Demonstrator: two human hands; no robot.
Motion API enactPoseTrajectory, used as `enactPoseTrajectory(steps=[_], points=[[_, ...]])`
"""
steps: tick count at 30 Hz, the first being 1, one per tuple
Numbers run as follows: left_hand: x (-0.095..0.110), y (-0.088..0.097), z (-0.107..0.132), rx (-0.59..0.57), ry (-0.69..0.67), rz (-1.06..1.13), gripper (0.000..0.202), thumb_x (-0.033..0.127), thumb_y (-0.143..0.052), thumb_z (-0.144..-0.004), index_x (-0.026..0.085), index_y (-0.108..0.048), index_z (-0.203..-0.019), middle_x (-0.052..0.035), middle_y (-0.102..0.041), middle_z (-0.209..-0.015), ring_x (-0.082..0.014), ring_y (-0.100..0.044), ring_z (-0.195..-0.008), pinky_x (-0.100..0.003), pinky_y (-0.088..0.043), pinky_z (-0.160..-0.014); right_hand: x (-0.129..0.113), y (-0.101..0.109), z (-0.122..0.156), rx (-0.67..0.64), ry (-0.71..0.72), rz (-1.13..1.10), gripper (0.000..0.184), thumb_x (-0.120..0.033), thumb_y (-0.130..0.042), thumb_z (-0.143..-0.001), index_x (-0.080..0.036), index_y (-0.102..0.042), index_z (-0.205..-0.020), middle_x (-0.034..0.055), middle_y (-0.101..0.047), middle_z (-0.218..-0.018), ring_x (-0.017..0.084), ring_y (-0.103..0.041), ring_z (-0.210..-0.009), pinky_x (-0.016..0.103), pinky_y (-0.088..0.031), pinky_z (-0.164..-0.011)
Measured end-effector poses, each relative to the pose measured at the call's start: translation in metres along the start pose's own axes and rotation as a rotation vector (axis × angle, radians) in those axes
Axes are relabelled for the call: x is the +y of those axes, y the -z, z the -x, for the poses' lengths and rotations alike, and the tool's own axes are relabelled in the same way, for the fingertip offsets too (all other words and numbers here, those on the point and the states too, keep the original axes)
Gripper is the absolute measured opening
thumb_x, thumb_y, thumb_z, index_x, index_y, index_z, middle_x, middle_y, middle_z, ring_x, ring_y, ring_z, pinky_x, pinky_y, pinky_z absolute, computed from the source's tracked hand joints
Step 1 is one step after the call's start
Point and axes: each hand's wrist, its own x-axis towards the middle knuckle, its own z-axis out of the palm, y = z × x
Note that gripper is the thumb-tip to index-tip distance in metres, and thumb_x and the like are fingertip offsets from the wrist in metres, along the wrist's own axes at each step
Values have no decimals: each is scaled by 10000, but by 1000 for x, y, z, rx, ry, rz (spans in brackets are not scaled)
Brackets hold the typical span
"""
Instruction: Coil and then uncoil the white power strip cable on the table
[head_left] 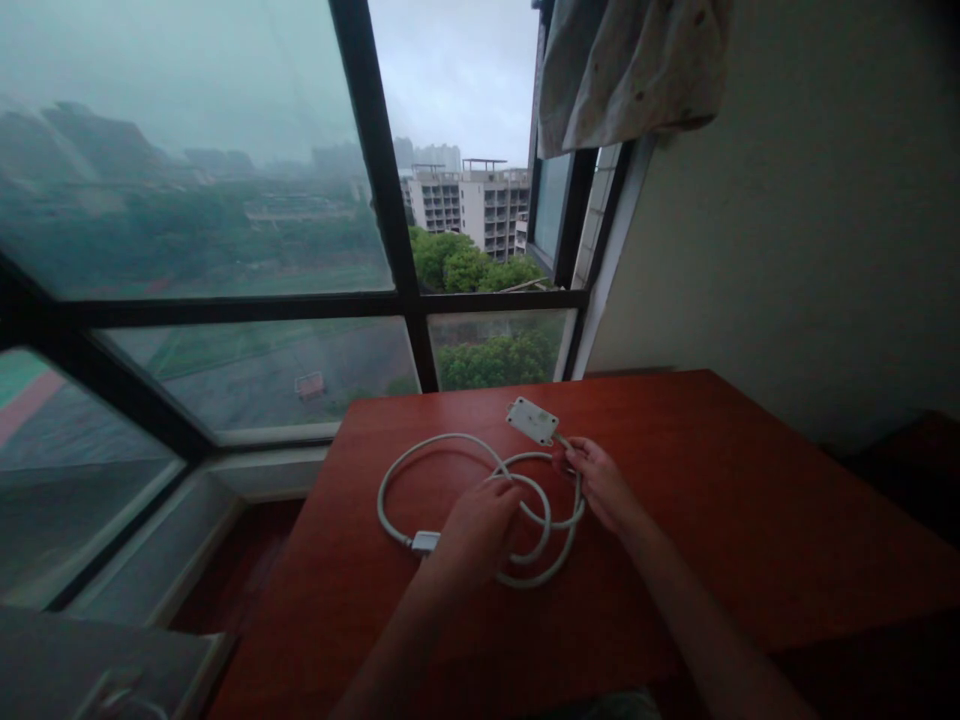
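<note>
A long pale grey cable [391,477] lies in loose, crossing loops on the reddish-brown tabletop. At its far end is a flat white rectangular box [532,420] with dark spots near its corners, tilted up above the table. My right hand [600,485] pinches the cable just behind this box. Curled over the loops, my left hand [480,530] closes its fingers on the cable; its palm side is hidden. A light-coloured connector [426,543] at the other end rests left of my left hand, partly covered by it.
The wooden table [750,520] reaches to a dark-framed window [409,298] in front, with one pane open at the right. A patterned curtain [630,70] hangs above. A plain wall [772,250] borders the right side. A grey surface [97,660] stands at lower left.
</note>
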Motion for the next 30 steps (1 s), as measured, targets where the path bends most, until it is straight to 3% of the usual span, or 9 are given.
enactPoseTrajectory(steps=[2, 5, 10, 14, 19, 23, 26, 30], points=[[22, -11, -8, -76, -42, -112, 155, 158, -533, -823, 201, -617, -946, -101, -627, -1011, -250, -565, -940, -376, -436, -844, -1, -4, 2, -14, 9, 29, 364, -434, -696, -685, -194, -574, -930, 30, -693, -782, 188, -660, -754, 353, -516, -774], [42, -32, -18, -53, 31, -243, 157, 183, -481, -868, 177, -600, -970, -135, -616, -983, -288, -537, -959, -464, -424, -854, 0, -6, 2, -35, 18, 65, 363, -428, -685, -690, -189, -581, -944, 37, -702, -795, 188, -661, -770, 340, -512, -773], [45, -59, -23, 21, 101, -339, 169, 225, -505, -868, 167, -615, -983, -138, -566, -1035, -276, -505, -976, -459, -446, -847, 2, -4, 5, -17, 33, 93, 391, -423, -661, -701, -194, -579, -1007, 39, -700, -803, 190, -658, -742, 335, -517, -730], [40, -72, -22, -24, 137, -328, 220, 177, -493, -866, 172, -634, -1035, -165, -503, -1215, -280, -522, -993, -388, -520, -731, -2, -4, 8, -7, 99, 181, 442, -411, -614, -742, -204, -578, -1130, 9, -670, -773, 144, -589, -613, 278, -493, -621], [34, -71, -19, -103, 164, -323, 218, 152, -463, -883, 178, -651, -990, -166, -455, -1301, -292, -542, -1039, -330, -552, -655, -11, 0, 10, -4, 227, 471, 389, -413, -530, -810, -182, -626, -1108, 16, -676, -720, 156, -583, -576, 272, -470, -570], [23, -61, -9, -64, 185, -281, 157, 206, -503, -892, 209, -630, -984, -148, -445, -1329, -294, -524, -1108, -305, -546, -659, -24, 10, 16, 41, 390, 791, 319, -341, -516, -823, -198, -665, -1067, 63, -723, -884, 201, -666, -756, 305, -494, -705], [11, -53, -2, -21, 251, -228, 162, 235, -533, -888, 250, -602, -1034, -119, -442, -1348, -274, -533, -1117, -284, -536, -675, -36, 16, 21, 87, 435, 1006, 282, -300, -528, -802, -208, -674, -1025, 55, -719, -823, 200, -661, -709, 288, -470, -659], [-3, -49, 3, 67, 251, -137, 309, 112, -510, -869, 265, -569, -1131, -108, -461, -1347, -238, -547, -1130, -305, -518, -815, -51, 18, 26, -77, 441, 1185, 233, -272, -532, -795, -227, -697, -953, 32, -701, -733, 171, -624, -626, 257, -410, -596]])
